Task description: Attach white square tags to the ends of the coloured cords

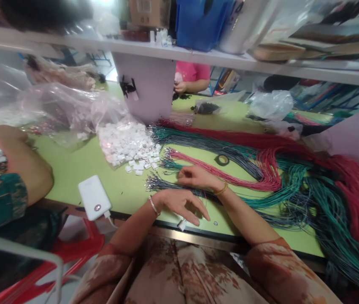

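My left hand (184, 204) is over the table's near edge, its fingers stretched and apart. Just under it lies a small white connector (182, 225) with thin wires at one end; I see no firm grip on it. My right hand (198, 176) is beyond the left one, fingers curled in a pinch at the ends of the green wires (173, 166); what the fingertips hold is hidden. Dark grey wires (155, 182) with metal terminals spread to the left of both hands. Pink wires (198, 162) run behind the right hand.
White connectors (122, 143) spill from a clear plastic bag. A white power bank (93, 196) with a cable lies at left. A roll of black tape (221, 159) sits among the wires. Red wires (293, 145) stretch rightward. Another person's arm (30, 160) is at left; a shelf (198, 52) crosses above.
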`<state>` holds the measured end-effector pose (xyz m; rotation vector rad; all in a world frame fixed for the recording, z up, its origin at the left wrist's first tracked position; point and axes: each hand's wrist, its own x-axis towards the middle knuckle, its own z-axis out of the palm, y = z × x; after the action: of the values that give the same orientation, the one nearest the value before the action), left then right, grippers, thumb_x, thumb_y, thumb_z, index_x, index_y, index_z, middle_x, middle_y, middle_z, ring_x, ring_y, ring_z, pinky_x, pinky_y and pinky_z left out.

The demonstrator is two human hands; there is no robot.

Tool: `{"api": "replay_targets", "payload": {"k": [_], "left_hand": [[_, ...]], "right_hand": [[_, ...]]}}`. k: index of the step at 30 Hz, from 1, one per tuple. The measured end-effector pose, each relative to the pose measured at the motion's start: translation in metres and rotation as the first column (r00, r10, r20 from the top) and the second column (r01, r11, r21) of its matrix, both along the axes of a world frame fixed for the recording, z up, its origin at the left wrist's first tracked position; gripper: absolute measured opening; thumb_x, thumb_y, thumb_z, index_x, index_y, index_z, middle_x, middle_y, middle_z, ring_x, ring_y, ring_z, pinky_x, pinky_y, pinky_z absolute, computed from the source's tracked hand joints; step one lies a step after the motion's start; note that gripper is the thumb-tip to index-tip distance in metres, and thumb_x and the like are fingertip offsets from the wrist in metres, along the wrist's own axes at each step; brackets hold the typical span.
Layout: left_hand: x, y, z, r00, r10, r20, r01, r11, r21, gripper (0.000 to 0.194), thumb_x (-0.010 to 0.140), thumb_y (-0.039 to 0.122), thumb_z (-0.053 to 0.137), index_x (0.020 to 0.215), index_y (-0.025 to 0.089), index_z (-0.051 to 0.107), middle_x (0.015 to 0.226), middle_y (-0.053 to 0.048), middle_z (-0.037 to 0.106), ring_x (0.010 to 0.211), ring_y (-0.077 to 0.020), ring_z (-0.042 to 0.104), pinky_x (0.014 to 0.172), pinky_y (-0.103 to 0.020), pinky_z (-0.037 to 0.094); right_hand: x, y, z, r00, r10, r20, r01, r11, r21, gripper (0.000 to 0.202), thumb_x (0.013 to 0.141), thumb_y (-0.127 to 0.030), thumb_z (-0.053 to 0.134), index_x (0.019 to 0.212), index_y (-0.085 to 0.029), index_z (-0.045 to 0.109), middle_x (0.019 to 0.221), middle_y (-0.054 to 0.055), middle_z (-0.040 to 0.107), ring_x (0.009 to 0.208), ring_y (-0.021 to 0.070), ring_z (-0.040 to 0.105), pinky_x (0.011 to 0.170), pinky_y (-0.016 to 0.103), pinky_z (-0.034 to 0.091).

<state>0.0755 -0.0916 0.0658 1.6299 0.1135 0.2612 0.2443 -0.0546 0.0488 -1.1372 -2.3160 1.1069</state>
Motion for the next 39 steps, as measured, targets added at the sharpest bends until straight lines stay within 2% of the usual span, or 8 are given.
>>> {"api": "replay_targets", "payload": {"k": [4, 7, 10, 12, 13, 18, 33, 39], "left_hand": [[-0.01, 0.008, 0.003, 0.994, -0.057, -0.095, 0.057, 0.998, -0.001, 0.036, 0.072, 0.044, 0.073, 0.095, 0.017, 0.075, 0.097, -0.009, 0.072, 0.085, -0.0199, 0.065, 0.077, -0.027, 0.05], [-0.03, 0.021, 0.001, 0.926, 0.349, -0.146, -0.328, 0.933, 0.149, 0.03, 0.082, 0.041, 0.061, 0.089, 0.014, 0.072, 0.087, -0.008, 0.071, 0.079, -0.0177, 0.063, 0.075, -0.027, 0.049], [-0.048, 0.034, -0.008, 0.447, 0.876, -0.181, -0.691, 0.467, 0.552, 0.023, 0.086, 0.028, 0.05, 0.089, 0.015, 0.069, 0.086, -0.008, 0.067, 0.081, -0.0187, 0.06, 0.075, -0.029, 0.046], [-0.055, 0.041, -0.016, 0.121, 0.982, -0.147, -0.592, 0.19, 0.783, 0.022, 0.084, 0.019, 0.048, 0.093, 0.014, 0.068, 0.093, -0.011, 0.064, 0.086, -0.0215, 0.059, 0.076, -0.031, 0.044], [-0.057, 0.045, -0.021, 0.045, 0.988, -0.148, -0.513, 0.15, 0.845, 0.023, 0.083, 0.017, 0.048, 0.095, 0.015, 0.068, 0.096, -0.012, 0.062, 0.086, -0.0223, 0.059, 0.075, -0.032, 0.044], [-0.058, 0.056, -0.039, 0.047, 0.964, -0.261, -0.34, 0.262, 0.903, 0.023, 0.082, 0.015, 0.049, 0.094, 0.017, 0.068, 0.096, -0.012, 0.058, 0.077, -0.0201, 0.058, 0.065, -0.03, 0.038], [-0.05, 0.053, -0.035, -0.034, 0.974, -0.224, -0.315, 0.203, 0.927, 0.039, 0.079, 0.012, 0.05, 0.116, 0.02, 0.06, 0.106, -0.016, 0.059, 0.088, -0.0274, 0.061, 0.075, -0.035, 0.039], [-0.07, 0.058, -0.031, -0.1, 0.995, 0.025, -0.696, -0.088, 0.713, 0.032, 0.079, 0.018, 0.057, 0.11, 0.015, 0.064, 0.107, -0.013, 0.06, 0.091, -0.0223, 0.058, 0.081, -0.033, 0.043]], "right_hand": [[-0.01, -0.026, -0.026, 0.971, 0.005, 0.24, -0.089, 0.936, 0.341, 0.024, 0.082, -0.038, 0.064, 0.091, -0.016, 0.063, 0.085, 0.007, 0.06, 0.077, 0.0181, 0.048, 0.071, 0.031, 0.036], [-0.003, -0.027, -0.042, 0.957, -0.017, 0.289, -0.13, 0.866, 0.483, 0.026, 0.088, -0.041, 0.058, 0.095, -0.017, 0.065, 0.089, 0.009, 0.06, 0.083, 0.0209, 0.048, 0.077, 0.035, 0.033], [0.01, -0.011, -0.046, 0.963, 0.036, 0.268, -0.177, 0.832, 0.526, 0.029, 0.094, -0.042, 0.049, 0.104, -0.02, 0.065, 0.094, 0.009, 0.062, 0.089, 0.0211, 0.049, 0.082, 0.036, 0.032], [0.016, 0.001, -0.044, 0.966, 0.086, 0.242, -0.205, 0.826, 0.525, 0.03, 0.095, -0.042, 0.048, 0.106, -0.021, 0.066, 0.095, 0.009, 0.063, 0.089, 0.0205, 0.05, 0.083, 0.036, 0.031], [0.018, 0.006, -0.042, 0.967, 0.107, 0.23, -0.214, 0.828, 0.518, 0.029, 0.094, -0.043, 0.05, 0.105, -0.021, 0.066, 0.094, 0.008, 0.063, 0.089, 0.0203, 0.05, 0.083, 0.036, 0.032], [0.006, 0.01, -0.03, 0.98, 0.093, 0.178, -0.157, 0.905, 0.395, 0.031, 0.087, -0.047, 0.059, 0.099, -0.019, 0.067, 0.085, 0.006, 0.063, 0.081, 0.0183, 0.051, 0.078, 0.031, 0.034], [-0.029, -0.008, -0.023, 0.979, -0.096, 0.18, 0.027, 0.936, 0.351, 0.015, 0.089, -0.018, 0.043, 0.078, -0.017, 0.053, 0.078, 0.007, 0.059, 0.071, 0.0172, 0.047, 0.068, 0.028, 0.033], [-0.017, -0.004, -0.019, 0.984, -0.18, 0.02, 0.17, 0.956, 0.239, 0.009, 0.088, -0.024, 0.045, 0.082, -0.018, 0.05, 0.071, 0.001, 0.055, 0.062, 0.0133, 0.042, 0.061, 0.025, 0.031]]}}
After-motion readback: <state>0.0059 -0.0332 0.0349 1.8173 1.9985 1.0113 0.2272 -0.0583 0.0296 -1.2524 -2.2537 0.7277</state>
